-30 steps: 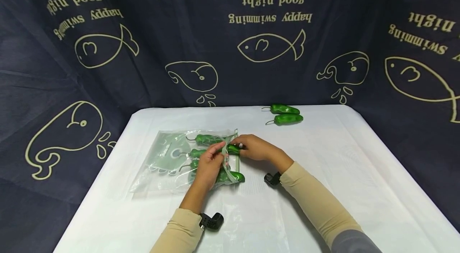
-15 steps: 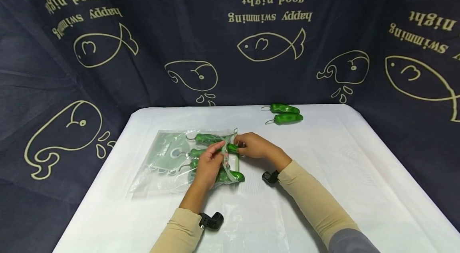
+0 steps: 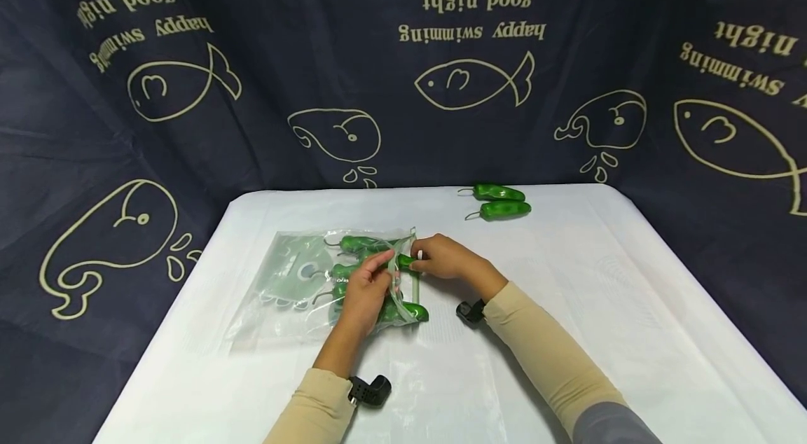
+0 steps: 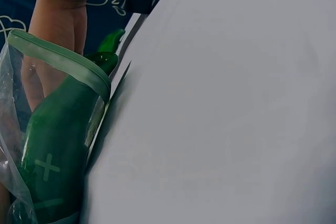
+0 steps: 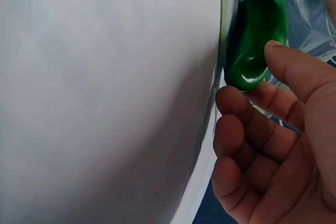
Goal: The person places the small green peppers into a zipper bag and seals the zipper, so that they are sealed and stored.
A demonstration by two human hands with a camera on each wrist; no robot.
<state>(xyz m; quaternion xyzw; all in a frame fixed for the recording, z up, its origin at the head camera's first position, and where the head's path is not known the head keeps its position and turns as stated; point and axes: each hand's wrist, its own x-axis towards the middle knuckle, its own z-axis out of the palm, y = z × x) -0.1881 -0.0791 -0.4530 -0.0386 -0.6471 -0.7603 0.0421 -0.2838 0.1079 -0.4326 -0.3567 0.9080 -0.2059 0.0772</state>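
A clear zip bag (image 3: pixel 252 318) with a green print lies flat on the white table, its mouth facing right. Several green peppers (image 3: pixel 356 244) show through the plastic, and the front one (image 3: pixel 415 311) pokes its tip out of the mouth. My left hand (image 3: pixel 366 293) pinches the upper lip of the mouth and holds it raised. At that mouth, my right hand (image 3: pixel 447 256) holds the end of a green pepper (image 5: pixel 257 40) between thumb and fingers; its stem end is inside the bag. Green zip edging (image 4: pixel 63 61) arches over a pepper in the left wrist view.
Two more green peppers (image 3: pixel 502 210) lie side by side near the table's back edge. A dark printed curtain (image 3: pixel 403 143) hangs behind and beside the white table (image 3: pixel 567 290). Each wrist wears a small black camera (image 3: pixel 372 390).
My right hand has shifted slightly left, and the pepper it holds has slid farther into the bag. My left hand keeps its place on the bag's lip.
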